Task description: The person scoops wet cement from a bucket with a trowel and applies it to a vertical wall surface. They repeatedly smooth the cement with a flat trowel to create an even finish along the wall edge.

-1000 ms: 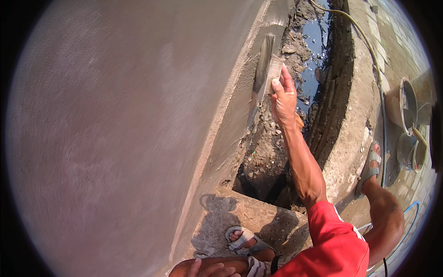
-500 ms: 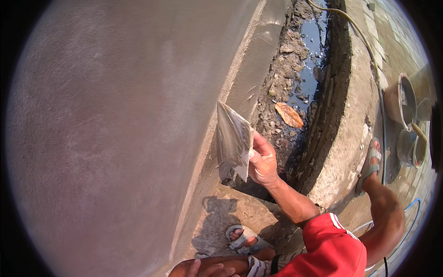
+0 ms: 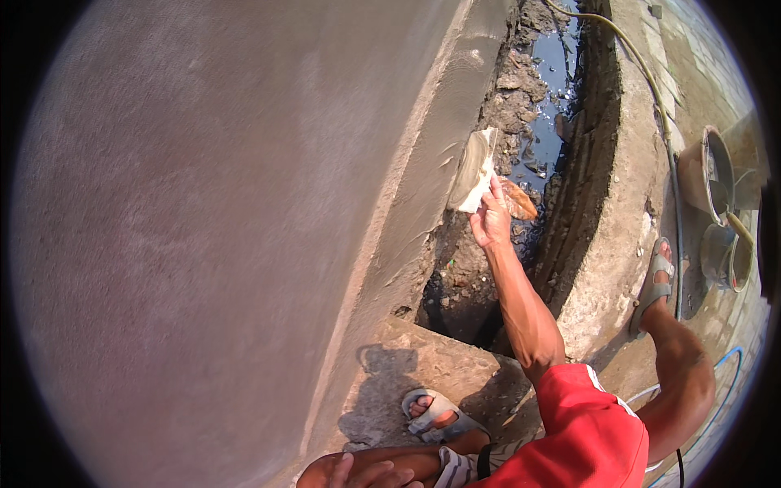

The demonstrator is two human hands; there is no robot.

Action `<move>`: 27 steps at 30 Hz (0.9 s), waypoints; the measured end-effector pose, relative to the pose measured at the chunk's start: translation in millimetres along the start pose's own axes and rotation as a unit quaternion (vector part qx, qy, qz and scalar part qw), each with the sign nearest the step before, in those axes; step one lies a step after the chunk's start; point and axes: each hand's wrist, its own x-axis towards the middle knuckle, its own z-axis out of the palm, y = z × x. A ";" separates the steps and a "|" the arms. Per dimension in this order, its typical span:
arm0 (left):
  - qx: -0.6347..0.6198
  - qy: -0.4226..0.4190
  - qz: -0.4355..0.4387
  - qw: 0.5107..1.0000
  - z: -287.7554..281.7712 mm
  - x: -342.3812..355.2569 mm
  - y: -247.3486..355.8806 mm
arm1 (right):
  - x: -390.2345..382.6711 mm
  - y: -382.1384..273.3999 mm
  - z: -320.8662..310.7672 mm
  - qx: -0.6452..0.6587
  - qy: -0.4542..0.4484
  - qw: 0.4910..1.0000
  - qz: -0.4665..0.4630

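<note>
My right hand (image 3: pixel 493 215) grips a flat, mortar-smeared plate-like trowel (image 3: pixel 473 168) with a pale edge, held against or just beside the wet cement band (image 3: pixel 455 89) along the foot of the smooth grey wall (image 3: pixel 195 203). A dry brown leaf (image 3: pixel 518 200) lies in the ditch behind that hand. My left hand (image 3: pixel 366 474) is low at the bottom edge by my leg, partly out of frame, with its fingers apart.
A ditch with rubble and dark water (image 3: pixel 549 89) runs beside the wall. On the concrete edge (image 3: pixel 602 268) and paving at the right are a hose (image 3: pixel 663 98), several containers (image 3: pixel 706 175) and a blue tube (image 3: pixel 724 362). My sandalled feet (image 3: pixel 655 289) straddle the ditch's near end.
My right hand and trowel came down and left from high on the band, showing the trowel's smeared face, and have since moved up and right again. The left hand stays low.
</note>
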 end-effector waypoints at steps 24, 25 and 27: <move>0.010 0.063 0.023 0.998 -2.0 0.9 -2.2 | -204.5 12.5 82.3 0.015 -0.165 0.977 0.132; 0.008 0.058 0.023 0.998 -2.3 -2.6 -3.7 | -206.6 11.6 77.5 0.072 -0.134 0.977 0.152; -0.004 0.051 0.026 0.998 -2.3 -9.9 -5.8 | -187.7 7.8 46.8 0.079 -0.101 0.980 0.150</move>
